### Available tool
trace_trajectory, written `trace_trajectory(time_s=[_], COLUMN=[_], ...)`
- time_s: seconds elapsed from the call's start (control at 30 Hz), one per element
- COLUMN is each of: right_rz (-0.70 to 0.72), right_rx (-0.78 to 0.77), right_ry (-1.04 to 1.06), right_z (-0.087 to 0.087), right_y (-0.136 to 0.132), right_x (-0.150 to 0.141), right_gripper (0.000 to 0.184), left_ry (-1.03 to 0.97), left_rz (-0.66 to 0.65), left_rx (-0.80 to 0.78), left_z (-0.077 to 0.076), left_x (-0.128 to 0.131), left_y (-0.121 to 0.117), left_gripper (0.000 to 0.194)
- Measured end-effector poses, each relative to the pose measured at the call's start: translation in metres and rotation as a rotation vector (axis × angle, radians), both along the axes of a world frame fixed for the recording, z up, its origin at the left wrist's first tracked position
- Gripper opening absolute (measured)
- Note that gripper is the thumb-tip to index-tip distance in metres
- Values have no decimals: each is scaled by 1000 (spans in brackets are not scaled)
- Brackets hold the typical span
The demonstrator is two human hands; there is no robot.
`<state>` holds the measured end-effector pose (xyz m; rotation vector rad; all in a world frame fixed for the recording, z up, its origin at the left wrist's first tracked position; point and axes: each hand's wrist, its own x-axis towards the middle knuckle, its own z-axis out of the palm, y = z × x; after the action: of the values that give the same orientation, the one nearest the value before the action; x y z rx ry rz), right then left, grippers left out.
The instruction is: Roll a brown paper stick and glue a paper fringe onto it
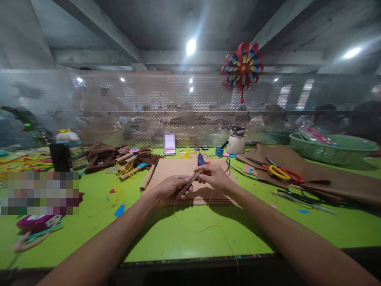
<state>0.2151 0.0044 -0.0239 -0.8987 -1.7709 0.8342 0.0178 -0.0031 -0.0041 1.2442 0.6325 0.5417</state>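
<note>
A narrow folded strip of brown paper (187,186) slants between my two hands. My left hand (172,188) is closed round its lower part, fingers curled underneath and thumb on top. The fingertips of my right hand (212,174) pinch its upper end. Both hands are above a stack of brown cardboard sheets (163,169) on the green table (166,238). Just behind the right hand lies a blue hot glue gun (201,159), its lower part hidden. A thin yellow thread (222,229) trails over the table in front.
Rolled brown paper tubes (129,172) and yellow strands lie to the left. To the right are scissors with yellow and red handles (279,173) on brown paper (342,182), and a green basket (336,149). A phone (170,143) and a white jug (236,141) stand behind, before a perforated screen (133,107).
</note>
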Motion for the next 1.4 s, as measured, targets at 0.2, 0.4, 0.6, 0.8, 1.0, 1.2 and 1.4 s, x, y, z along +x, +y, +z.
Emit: trace_trajectory(time_s=[0.2,0.4,0.6,0.8,1.0,1.2,1.4], right_rz=[-120,-109,-72,-55,-85,-98,-82], right_rx=[176,396,486,543,525,507,518], right_ry=[-168,-213,-238,-225,-228,-238,-283], right_z=[5,7,16,20,16,14,7], right_y=[-4,-6,-13,-16,-13,-14,-12], right_x=[1,2,2,2,1,0,-1], right_gripper=[29,25,28,24,10,14,18], left_ry=[23,11,20,24,61,28,25], left_rz=[40,60,60,61,59,26,46], left_rx=[-2,-30,-4,33,40,2,-42], left_z=[-2,-1,2,3,2,-1,0], left_x=[0,-1,0,-1,-2,0,1], left_y=[3,0,-2,2,3,0,-2], left_gripper=[30,28,29,27,30,27,23])
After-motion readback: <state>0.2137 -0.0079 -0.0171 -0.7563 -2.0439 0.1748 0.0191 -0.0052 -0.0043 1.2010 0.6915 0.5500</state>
